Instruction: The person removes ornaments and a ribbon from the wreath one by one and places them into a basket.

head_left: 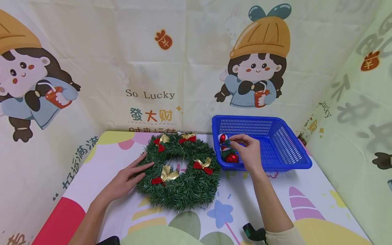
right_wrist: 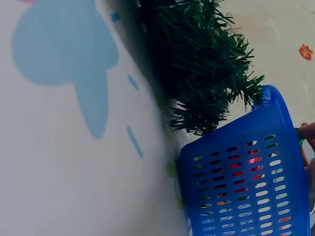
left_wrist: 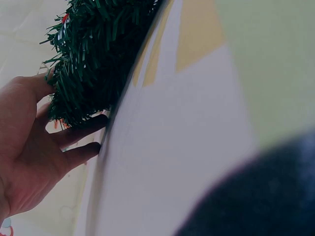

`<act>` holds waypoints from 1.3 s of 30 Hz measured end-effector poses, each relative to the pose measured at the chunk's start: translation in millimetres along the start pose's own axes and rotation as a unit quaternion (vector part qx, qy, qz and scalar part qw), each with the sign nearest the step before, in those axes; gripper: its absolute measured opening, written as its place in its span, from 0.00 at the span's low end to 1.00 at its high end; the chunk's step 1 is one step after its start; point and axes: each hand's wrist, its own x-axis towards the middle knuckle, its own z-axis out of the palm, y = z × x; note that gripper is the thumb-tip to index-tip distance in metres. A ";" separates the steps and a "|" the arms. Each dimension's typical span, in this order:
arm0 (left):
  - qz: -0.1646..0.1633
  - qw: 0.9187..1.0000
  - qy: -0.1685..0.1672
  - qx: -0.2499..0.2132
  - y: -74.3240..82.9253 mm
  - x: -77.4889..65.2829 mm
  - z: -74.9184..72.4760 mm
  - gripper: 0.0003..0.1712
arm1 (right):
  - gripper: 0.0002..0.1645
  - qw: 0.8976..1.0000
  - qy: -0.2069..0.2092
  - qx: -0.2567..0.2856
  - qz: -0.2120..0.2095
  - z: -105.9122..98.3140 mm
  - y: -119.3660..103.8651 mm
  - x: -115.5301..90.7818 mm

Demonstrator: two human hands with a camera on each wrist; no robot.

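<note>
A green wreath point(head_left: 186, 195) of tinsel-like needles lies on the table, carrying several red and gold bows point(head_left: 166, 174). My left hand point(head_left: 125, 180) rests against its left side with the fingers spread; in the left wrist view the fingers point(left_wrist: 81, 132) reach beside the needles. Over the left end of a blue plastic basket point(head_left: 294, 166), my right hand point(head_left: 249, 153) pinches a green-leaved ornament between thumb and forefinger. Red and red-and-white ball ornaments point(head_left: 231, 158) with green leaves sit in that end of the basket. In the right wrist view the basket wall partly hides them.
The basket stands at the back right, its left end close to the wreath. A patterned cloth point(head_left: 245, 200) covers the table, and printed cloth walls point(head_left: 196, 78) rise behind and at both sides. A dark device point(head_left: 255, 233) is by my right wrist.
</note>
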 end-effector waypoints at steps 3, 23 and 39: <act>0.000 1.000 0.000 -0.001 0.0 -0.1 -0.1 0.25 | 0.08 0.999 -0.024 -0.038 0.006 0.7 2.0 -1.7; 0.002 1.000 -0.001 0.005 0.5 1.2 0.3 0.26 | 0.04 0.972 -0.092 -0.204 -0.067 1.7 -1.0 -11.9; 0.001 1.000 -0.001 0.002 1.7 1.3 -1.3 0.26 | 0.05 0.942 -0.141 -0.301 -0.046 6.4 -8.2 -17.0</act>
